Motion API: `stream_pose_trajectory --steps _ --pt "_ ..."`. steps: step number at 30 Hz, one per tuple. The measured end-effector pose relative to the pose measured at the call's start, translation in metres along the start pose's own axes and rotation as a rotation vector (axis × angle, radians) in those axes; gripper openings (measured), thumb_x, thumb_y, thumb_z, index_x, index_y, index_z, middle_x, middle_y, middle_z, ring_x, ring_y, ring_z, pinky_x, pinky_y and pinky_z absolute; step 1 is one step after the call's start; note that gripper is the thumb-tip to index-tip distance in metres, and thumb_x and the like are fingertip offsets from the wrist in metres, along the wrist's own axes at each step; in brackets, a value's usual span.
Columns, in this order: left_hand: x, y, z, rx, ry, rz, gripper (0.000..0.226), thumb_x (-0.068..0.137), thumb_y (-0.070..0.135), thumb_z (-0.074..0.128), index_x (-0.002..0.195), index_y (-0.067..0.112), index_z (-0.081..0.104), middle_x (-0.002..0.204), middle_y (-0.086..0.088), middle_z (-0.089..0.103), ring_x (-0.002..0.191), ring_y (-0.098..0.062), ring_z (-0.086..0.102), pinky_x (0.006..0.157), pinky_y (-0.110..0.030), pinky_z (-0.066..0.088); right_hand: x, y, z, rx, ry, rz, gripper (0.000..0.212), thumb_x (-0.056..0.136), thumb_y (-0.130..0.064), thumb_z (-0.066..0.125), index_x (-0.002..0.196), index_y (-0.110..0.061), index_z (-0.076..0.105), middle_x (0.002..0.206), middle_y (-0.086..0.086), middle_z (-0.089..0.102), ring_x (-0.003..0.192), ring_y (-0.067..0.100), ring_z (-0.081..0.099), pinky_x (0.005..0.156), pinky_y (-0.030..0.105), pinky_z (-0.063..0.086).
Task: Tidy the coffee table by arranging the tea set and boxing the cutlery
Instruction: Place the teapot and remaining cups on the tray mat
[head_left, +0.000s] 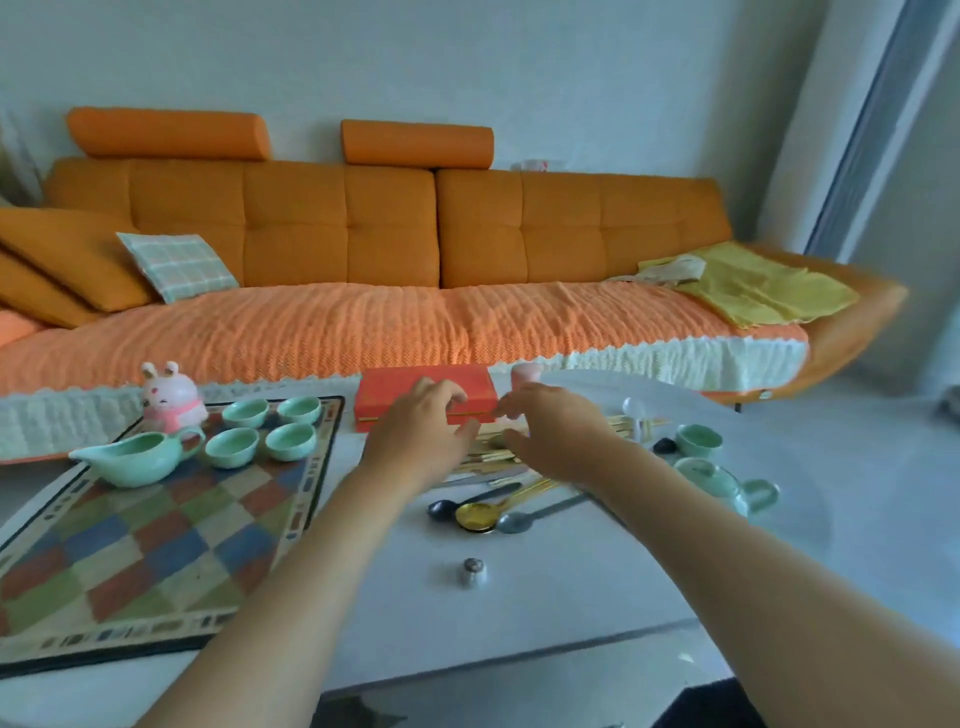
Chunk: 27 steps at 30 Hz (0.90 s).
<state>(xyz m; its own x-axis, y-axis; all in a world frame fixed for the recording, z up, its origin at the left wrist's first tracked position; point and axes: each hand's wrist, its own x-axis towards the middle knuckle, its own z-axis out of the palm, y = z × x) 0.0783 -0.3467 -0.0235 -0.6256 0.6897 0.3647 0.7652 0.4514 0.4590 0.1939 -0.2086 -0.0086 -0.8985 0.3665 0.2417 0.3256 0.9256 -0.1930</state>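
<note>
The red box (410, 388) sits at the far middle of the table (571, 597), behind loose spoons (475, 515). Our left hand (422, 434) curls its fingers over the lid's front edge, thumb spread. Our right hand (553, 428) bunches its fingertips at the box's right corner; we cannot tell whether they pinch.

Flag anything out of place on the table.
One mint-green ceramic teacup and the matching lidded teapot sit off the checkered mat, on the right, apart from the four cups there. Gold and dark metal spoons lie loose in a crossed heap outside the red box.
</note>
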Motion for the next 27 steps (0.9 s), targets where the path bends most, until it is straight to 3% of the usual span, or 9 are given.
stream_pose_trajectory --steps 5,10,13,16,20,24,27 --pt "0.008 0.083 0.054 -0.155 -0.215 0.096 0.032 0.092 0.039 0.059 0.121 0.025 0.055 0.111 0.009 0.055 0.097 -0.015 0.057 0.084 -0.035 0.05 -0.053 0.084 -0.028 -0.068 0.024 0.137 0.042 0.087 -0.037 0.056 0.129 -0.036 0.054 0.128 -0.006 0.055 0.119 0.02 0.05 0.099 0.038 0.037" --pt "0.01 0.135 0.105 -0.196 -0.441 0.138 0.052 0.089 0.037 0.064 0.137 0.026 0.05 0.138 0.005 0.055 0.123 -0.015 0.053 0.1 -0.031 0.043 -0.091 0.139 -0.031 -0.018 -0.062 0.262 0.074 0.077 -0.061 0.063 0.143 -0.038 0.037 0.139 -0.004 0.045 0.127 0.023 0.044 0.107 0.04 0.03" --pt "0.011 0.152 0.122 -0.211 -0.497 0.182 0.064 0.087 0.034 0.069 0.144 0.026 0.043 0.145 0.003 0.048 0.129 -0.017 0.048 0.1 -0.028 0.039 -0.104 0.163 -0.032 -0.005 -0.144 0.326 0.09 0.071 -0.068 0.067 0.146 -0.038 0.028 0.144 -0.002 0.04 0.13 0.026 0.041 0.109 0.043 0.029" --pt "0.013 0.163 0.134 -0.203 -0.548 0.208 0.067 0.079 0.041 0.073 0.139 0.029 0.046 0.14 0.003 0.052 0.122 -0.018 0.051 0.097 -0.031 0.043 -0.11 0.181 -0.032 0.031 -0.245 0.39 0.098 0.068 -0.059 0.076 0.148 -0.034 0.025 0.145 0.0 0.041 0.129 0.027 0.043 0.107 0.041 0.034" --pt "0.017 0.168 0.145 -0.148 -0.541 0.246 0.057 0.07 0.055 0.076 0.119 0.034 0.055 0.122 0.004 0.061 0.111 -0.019 0.057 0.092 -0.036 0.049 -0.112 0.191 -0.03 0.123 -0.251 0.413 0.091 0.068 -0.043 0.084 0.145 -0.025 0.037 0.138 0.003 0.049 0.124 0.025 0.048 0.101 0.035 0.041" --pt "0.028 0.17 0.152 0.117 -0.501 0.324 0.092 0.062 0.071 0.072 0.14 0.037 0.037 0.142 0.002 0.048 0.131 -0.024 0.039 0.107 -0.043 0.032 -0.11 0.191 -0.026 0.193 -0.215 0.367 0.09 0.065 -0.039 0.087 0.142 -0.027 0.042 0.137 -0.002 0.052 0.123 0.02 0.05 0.096 0.029 0.04" --pt "0.036 0.17 0.152 0.078 -0.578 0.307 0.095 0.063 0.061 0.078 0.144 0.036 0.034 0.146 0.004 0.043 0.134 -0.022 0.039 0.109 -0.04 0.034 -0.104 0.202 -0.025 0.24 -0.274 0.353 0.099 0.065 -0.035 0.088 0.148 -0.028 0.034 0.141 -0.004 0.05 0.125 0.017 0.049 0.098 0.026 0.039"
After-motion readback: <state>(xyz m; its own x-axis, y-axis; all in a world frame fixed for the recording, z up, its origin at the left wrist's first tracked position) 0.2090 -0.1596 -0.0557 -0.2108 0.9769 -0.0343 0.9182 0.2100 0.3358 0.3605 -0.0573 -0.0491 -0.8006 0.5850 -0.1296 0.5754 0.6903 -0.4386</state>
